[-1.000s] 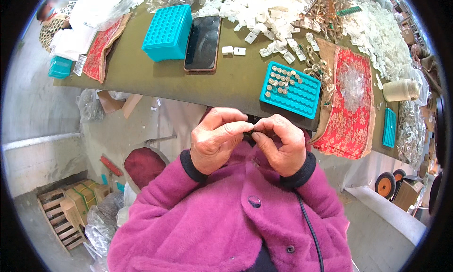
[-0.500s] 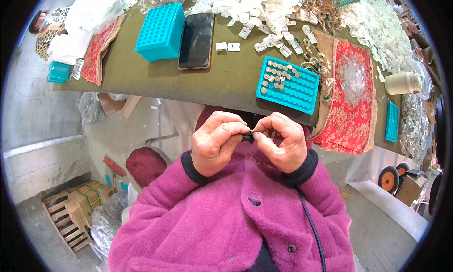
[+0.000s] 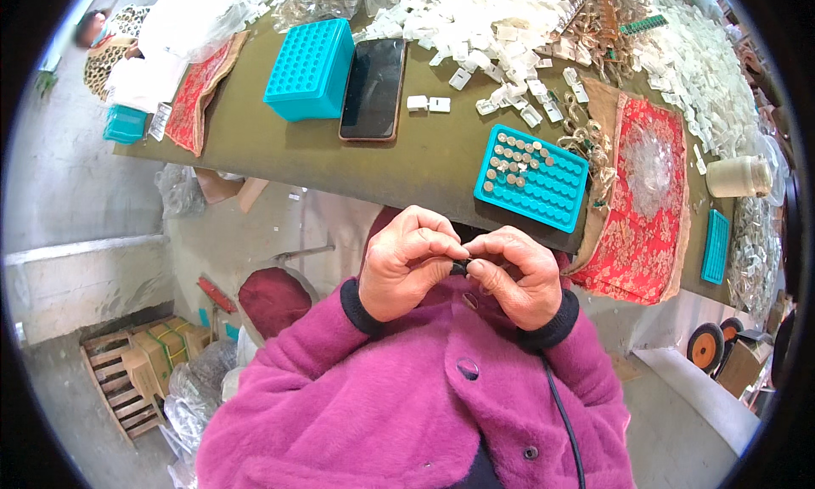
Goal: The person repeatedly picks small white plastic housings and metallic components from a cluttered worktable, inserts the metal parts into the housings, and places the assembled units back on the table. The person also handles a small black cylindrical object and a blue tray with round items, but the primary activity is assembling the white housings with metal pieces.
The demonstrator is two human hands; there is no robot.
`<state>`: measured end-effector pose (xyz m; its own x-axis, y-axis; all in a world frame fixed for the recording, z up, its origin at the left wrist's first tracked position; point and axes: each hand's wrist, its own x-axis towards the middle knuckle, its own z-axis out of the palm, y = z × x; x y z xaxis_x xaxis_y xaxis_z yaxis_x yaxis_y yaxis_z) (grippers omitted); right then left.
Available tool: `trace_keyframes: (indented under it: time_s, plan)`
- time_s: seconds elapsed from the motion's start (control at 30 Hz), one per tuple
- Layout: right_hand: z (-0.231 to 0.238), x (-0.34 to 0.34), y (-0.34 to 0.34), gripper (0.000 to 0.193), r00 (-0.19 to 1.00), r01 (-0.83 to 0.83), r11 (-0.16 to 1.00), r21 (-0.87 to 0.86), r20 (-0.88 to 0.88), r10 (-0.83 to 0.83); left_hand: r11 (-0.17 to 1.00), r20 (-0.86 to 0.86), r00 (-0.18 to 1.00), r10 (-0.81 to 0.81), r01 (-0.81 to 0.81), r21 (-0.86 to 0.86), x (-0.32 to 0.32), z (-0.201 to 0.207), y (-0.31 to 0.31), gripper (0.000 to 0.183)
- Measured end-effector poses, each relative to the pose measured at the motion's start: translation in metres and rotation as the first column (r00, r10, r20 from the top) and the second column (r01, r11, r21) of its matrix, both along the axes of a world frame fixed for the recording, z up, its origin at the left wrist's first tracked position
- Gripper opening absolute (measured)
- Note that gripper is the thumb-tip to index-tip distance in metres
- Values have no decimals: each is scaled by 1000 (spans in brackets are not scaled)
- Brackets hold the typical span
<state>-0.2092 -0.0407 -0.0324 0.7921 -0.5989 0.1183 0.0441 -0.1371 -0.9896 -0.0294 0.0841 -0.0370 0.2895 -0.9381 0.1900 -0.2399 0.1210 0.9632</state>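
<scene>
My left hand (image 3: 411,264) and my right hand (image 3: 516,277) meet in front of my chest, below the table's near edge. Thumb and fingers of both are pinched on a small dark piece (image 3: 459,266), mostly covered by the fingertips, so its kind does not show. Nearest to them on the table is a teal tray (image 3: 556,202) with rows of round hollows. Several silvery button cells (image 3: 514,155) sit in its left and upper hollows. Farther off, two small white plastic cases (image 3: 428,103) lie side by side.
A black phone (image 3: 373,90) leans against a stack of teal trays (image 3: 309,73). Heaped white plastic cases (image 3: 501,30) cover the table's far side, beside tangled brown wires (image 3: 586,137). To the right lie a red patterned cloth (image 3: 638,251), a pale jar (image 3: 739,177) and another teal tray (image 3: 716,247).
The whole view has shifted, so table and hands appear slightly lower and farther right. Both hands stay pinched together on the small dark piece, with fingertips slightly rearranged.
</scene>
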Motion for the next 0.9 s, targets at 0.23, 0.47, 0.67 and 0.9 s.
trace_keyframes:
  time_s: [0.23,0.47,0.67,0.9]
  plan:
    - [0,-4,-4,22,981,170,931,-324,-32,-191,998,-31,998,-50,51,28,3,1,-13,26]
    - [-8,-15,-6,24,946,322,929,-180,17,-324,987,208,965,-159,162,5,25,23,-52,26]
    - [-13,-21,-7,23,956,285,953,-100,100,-275,991,924,363,118,-108,-84,93,16,-117,36]
    - [-11,-27,-7,19,933,343,939,-33,133,-336,991,865,493,88,-129,-28,89,28,-117,38]
